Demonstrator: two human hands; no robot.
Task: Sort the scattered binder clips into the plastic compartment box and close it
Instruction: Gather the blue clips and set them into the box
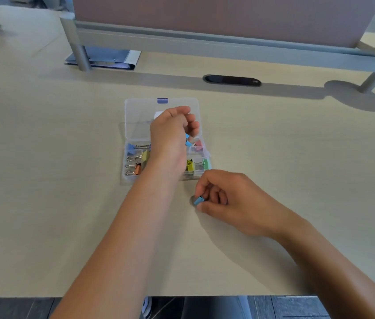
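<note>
Left hand (172,132) hovers over the open compartment box (133,178), fingers curled, dropping a blue clip (188,141); right hand (223,199) near the counter's (43,180) front edge pinches another blue clip (198,200).

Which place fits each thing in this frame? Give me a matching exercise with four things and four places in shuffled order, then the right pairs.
Things:
1. blue clip in the right hand
2. orange clip
3. green clip
4. purple latch

Places:
A. far edge of the open lid
B. near-left part of the box
C. on the desk, in front of the box
D. near-right compartment of the box

Pairs: 1-C, 2-B, 3-D, 4-A
</note>
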